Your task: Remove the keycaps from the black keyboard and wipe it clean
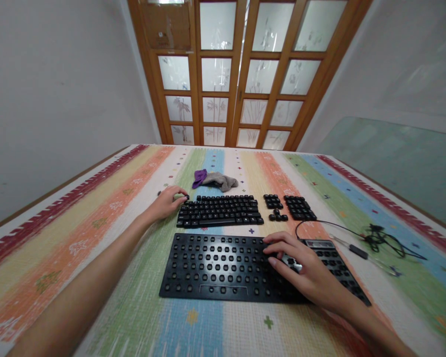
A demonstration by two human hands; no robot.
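A black keyboard base (223, 291) with its keycaps off lies in front of me, its bare key stems showing. My right hand (301, 267) rests over its right-middle part, fingers spread and slightly bent. Something shiny under that palm is partly hidden. Beyond the base, black keycaps (219, 210) stand in keyboard order. Smaller groups sit to the right: navigation keycaps (273, 201), arrow keycaps (278, 216) and number-pad keycaps (300, 208). At the upper left corner of the main block, my left hand (171, 201) has thumb and forefinger closed around a small black keycap (186, 197).
A grey and purple cloth (217, 180) lies crumpled behind the keycaps. To the right are a coiled black cable (375, 239) and a tool with a dark handle (358, 251). A striped cloth (126, 277) covers the table. Wood-framed glass doors (234, 74) stand beyond.
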